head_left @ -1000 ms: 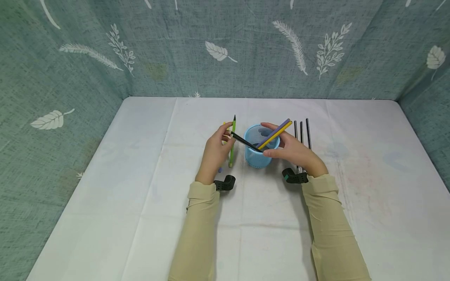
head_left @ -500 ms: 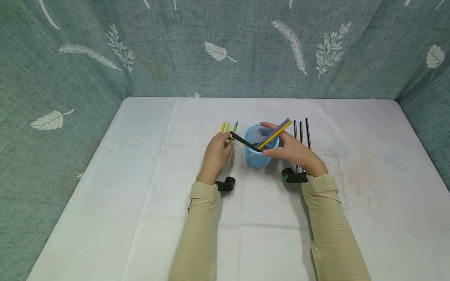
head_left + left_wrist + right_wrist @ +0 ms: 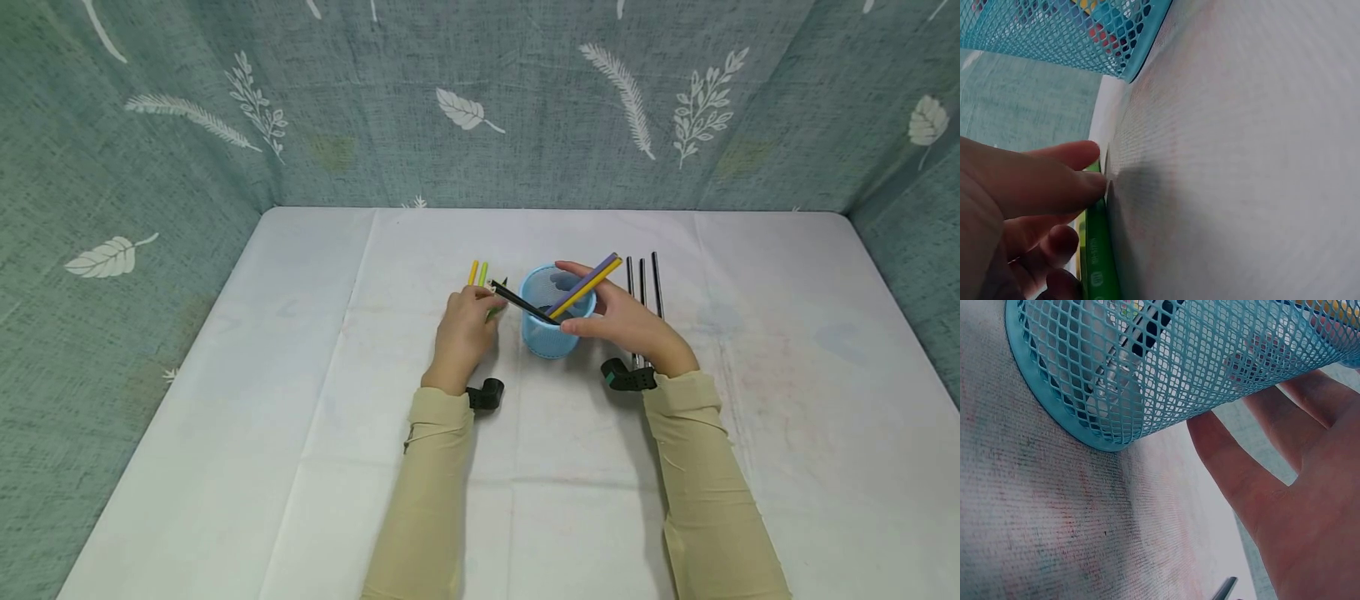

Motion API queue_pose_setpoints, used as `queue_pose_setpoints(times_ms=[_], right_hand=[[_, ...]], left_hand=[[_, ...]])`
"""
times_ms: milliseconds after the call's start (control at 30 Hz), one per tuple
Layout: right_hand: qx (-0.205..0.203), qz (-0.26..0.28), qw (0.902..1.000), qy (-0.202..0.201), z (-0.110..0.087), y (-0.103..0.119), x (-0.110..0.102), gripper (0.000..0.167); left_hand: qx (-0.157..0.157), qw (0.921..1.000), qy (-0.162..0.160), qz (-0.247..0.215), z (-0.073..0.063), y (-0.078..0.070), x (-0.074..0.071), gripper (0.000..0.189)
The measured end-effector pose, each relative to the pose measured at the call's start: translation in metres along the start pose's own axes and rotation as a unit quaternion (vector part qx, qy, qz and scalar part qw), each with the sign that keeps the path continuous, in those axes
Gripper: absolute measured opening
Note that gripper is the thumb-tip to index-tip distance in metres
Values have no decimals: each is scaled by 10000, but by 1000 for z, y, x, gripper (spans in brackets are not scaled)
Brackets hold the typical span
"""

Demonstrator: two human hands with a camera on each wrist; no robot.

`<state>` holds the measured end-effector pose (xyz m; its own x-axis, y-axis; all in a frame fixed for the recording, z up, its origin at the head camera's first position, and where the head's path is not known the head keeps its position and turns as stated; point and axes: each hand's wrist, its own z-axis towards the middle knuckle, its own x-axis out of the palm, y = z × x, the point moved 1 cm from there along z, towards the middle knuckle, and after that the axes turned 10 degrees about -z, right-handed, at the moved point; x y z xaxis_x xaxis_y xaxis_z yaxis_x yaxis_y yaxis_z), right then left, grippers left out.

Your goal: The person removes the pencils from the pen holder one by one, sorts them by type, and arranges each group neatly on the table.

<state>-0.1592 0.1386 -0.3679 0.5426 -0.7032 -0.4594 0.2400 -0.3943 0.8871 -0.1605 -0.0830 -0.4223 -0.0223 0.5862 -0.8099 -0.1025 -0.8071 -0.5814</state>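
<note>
My left hand (image 3: 462, 329) pinches a green pencil (image 3: 1099, 250) with thumb and forefinger, close to the white tablecloth. In the head view only part of that pencil, with its dark tip, shows past the fingers. Just to the right stands a light-blue mesh pen cup (image 3: 550, 340). My right hand (image 3: 626, 317) holds the cup by its right side, thumb near the front rim and fingers behind. Purple (image 3: 600, 268) and yellow (image 3: 606, 279) pencils lean right out of the cup, and black pencils (image 3: 521, 302) lean left over its rim.
Beyond my left hand lie a yellow pencil (image 3: 473, 272) and a light-green pencil (image 3: 483, 273), partly covered by it. Several dark, slim pens (image 3: 642, 287) lie behind my right hand. A patterned green curtain (image 3: 480, 125) borders the table.
My left hand has come down over the pencils and its fingers have closed on the green one, whose tip has shifted toward me. The right hand and cup have stayed put.
</note>
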Motion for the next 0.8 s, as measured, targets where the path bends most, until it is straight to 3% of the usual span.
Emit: queue_pose_setpoints(times_ms=[400, 567, 800], right_hand=[[65, 111, 9999, -31, 0, -1, 1, 72], [89, 59, 9999, 1, 0, -1, 0, 72], [71, 93, 9999, -36, 0, -1, -1, 72]], left_hand=[[104, 9998, -113, -118, -1, 0, 0, 20], [0, 9998, -145, -164, -1, 0, -4, 25], [115, 9991, -248, -339, 0, 0, -6, 25]])
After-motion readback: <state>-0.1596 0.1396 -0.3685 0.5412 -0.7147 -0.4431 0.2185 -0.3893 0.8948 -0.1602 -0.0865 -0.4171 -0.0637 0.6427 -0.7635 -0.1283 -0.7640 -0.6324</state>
